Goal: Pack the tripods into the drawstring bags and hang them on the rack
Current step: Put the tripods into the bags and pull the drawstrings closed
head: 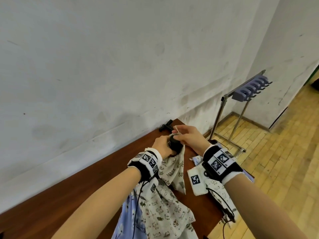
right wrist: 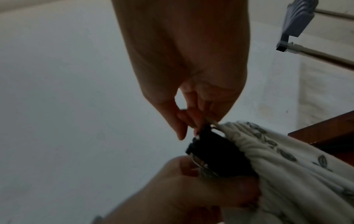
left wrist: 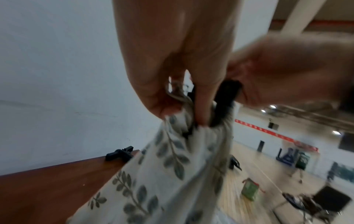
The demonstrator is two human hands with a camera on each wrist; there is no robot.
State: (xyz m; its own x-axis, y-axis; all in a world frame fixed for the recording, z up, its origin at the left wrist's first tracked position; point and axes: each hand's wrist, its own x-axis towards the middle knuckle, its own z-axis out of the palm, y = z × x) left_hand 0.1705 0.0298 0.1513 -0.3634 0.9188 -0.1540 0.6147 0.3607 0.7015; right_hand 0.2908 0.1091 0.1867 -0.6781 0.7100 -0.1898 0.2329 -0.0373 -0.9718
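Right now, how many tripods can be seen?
2: one tripod sticks out of the leaf-print bag held by both hands; another tripod lies at the table's far corner. More may be hidden.

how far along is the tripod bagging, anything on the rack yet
Done: nothing hangs on the rack; its hooks look bare.
In hand: the left hand grips the mouth of the leaf-print bag around a black tripod whose top pokes out, while the right hand pinches the drawstring.
Left: close and hang this bag, then pack the second tripod by the wall.
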